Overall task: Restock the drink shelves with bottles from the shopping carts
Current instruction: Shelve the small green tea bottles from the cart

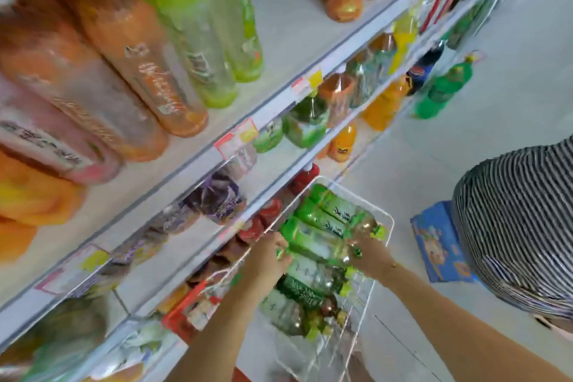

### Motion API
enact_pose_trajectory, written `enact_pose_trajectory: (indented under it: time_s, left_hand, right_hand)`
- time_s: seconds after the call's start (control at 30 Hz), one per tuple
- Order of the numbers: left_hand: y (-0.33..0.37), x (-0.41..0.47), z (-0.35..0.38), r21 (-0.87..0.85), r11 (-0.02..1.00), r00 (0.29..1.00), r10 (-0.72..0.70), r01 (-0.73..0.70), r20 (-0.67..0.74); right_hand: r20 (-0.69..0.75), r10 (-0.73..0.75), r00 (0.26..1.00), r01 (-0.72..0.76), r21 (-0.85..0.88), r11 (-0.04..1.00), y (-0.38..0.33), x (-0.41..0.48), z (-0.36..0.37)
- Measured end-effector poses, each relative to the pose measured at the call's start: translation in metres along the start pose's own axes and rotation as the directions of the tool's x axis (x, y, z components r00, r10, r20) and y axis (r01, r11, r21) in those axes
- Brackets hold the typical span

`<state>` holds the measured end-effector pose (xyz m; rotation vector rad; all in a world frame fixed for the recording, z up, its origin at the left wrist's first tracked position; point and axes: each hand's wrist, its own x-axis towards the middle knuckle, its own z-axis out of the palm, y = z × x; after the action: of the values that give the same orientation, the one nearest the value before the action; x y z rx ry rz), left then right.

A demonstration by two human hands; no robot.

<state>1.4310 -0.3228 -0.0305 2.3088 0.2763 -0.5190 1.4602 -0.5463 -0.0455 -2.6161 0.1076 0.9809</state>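
Reaches down at lower centre into a white wire cart (385, 218) packed with green-labelled bottles (322, 221) lying on their sides, with the left hand (267, 259) curled over the base end of one and the right hand (369, 257) on the cap ends, grip too blurred to tell. Faces drink shelves (279, 96) slanting from lower left to upper right, with orange bottles (136, 49) and pale green bottles (217, 40) standing at upper left. Takes in, at the right edge, a striped garment (521, 226) and, just beside it on the floor, a blue package (437, 242).
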Motion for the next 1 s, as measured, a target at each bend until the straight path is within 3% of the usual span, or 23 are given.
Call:
enact_pose_trajectory:
  time_s: [0.1,0.23,0.33,0.4,0.5,0.63,0.73,0.87,0.93,1.0]
  left_hand:
    - [-0.001,0.036,0.024,0.148,0.988,0.997,0.025,-0.035,0.066]
    - [-0.002,0.057,0.049,0.309,0.944,0.987,0.070,-0.113,0.146]
    - [-0.004,0.064,0.056,0.363,0.923,0.988,0.081,-0.125,0.135]
    - [-0.004,0.069,0.054,0.366,0.922,0.987,0.079,-0.125,0.138]
    - [-0.003,0.075,0.048,0.268,0.955,0.984,0.092,-0.131,0.154]
    - [0.013,0.077,0.044,0.101,0.986,0.968,0.108,-0.133,0.226]
    - [0.032,0.073,0.046,-0.011,0.997,0.966,0.073,-0.073,0.247]
    - [0.043,0.059,0.049,-0.150,0.987,0.974,0.091,-0.060,0.208]
    - [0.044,0.053,0.045,-0.203,0.979,0.970,0.076,-0.029,0.231]
    - [0.045,0.045,0.036,-0.217,0.976,0.965,0.065,-0.008,0.256]
  right_hand:
    - [0.116,0.018,0.993,-0.009,-0.075,0.997,0.018,0.023,0.019]
    - [0.158,0.002,0.987,0.014,-0.097,0.995,0.031,0.041,0.033]
    - [0.114,-0.059,0.992,0.062,-0.020,0.998,0.038,0.044,0.029]
    - [0.011,-0.097,0.995,0.095,0.096,0.991,0.043,0.039,0.017]
    - [-0.144,-0.224,0.964,0.250,0.198,0.948,0.041,0.030,-0.013]
    - [-0.254,-0.465,0.848,0.504,0.117,0.856,0.021,0.037,-0.056]
    - [-0.251,-0.551,0.796,0.582,0.066,0.811,0.006,0.043,-0.084]
    - [-0.280,-0.572,0.771,0.616,0.101,0.782,-0.002,0.043,-0.106]
    - [-0.286,-0.513,0.809,0.572,0.188,0.798,-0.007,0.044,-0.106]
    - [-0.274,-0.391,0.879,0.472,0.384,0.793,-0.012,0.047,-0.103]
